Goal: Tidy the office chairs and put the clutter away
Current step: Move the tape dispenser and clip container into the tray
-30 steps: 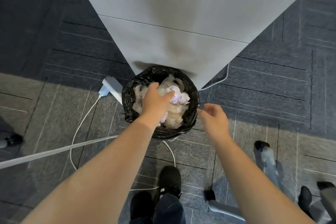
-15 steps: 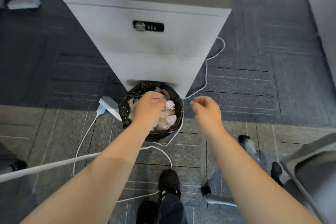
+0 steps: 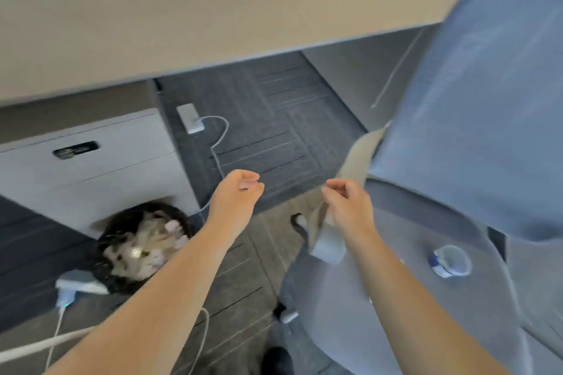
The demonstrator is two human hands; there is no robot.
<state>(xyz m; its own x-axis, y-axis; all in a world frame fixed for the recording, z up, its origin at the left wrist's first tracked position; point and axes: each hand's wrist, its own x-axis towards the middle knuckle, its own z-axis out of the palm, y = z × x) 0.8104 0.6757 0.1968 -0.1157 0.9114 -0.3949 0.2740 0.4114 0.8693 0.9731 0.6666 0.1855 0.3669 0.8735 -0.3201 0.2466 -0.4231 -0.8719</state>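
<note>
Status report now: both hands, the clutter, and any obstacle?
Left hand and right hand empty, loosely curled. Small cup on chair seat, not picked up. Bin full. White cables on floor.

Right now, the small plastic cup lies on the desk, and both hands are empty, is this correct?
Not quite. The head view shows the small plastic cup on the chair seat, not on the desk. The left hand and right hand are indeed empty.

Two bare forearms, no sleeves, left hand (image 3: 236,196), right hand (image 3: 347,202), dark shoe (image 3: 275,359) below
</note>
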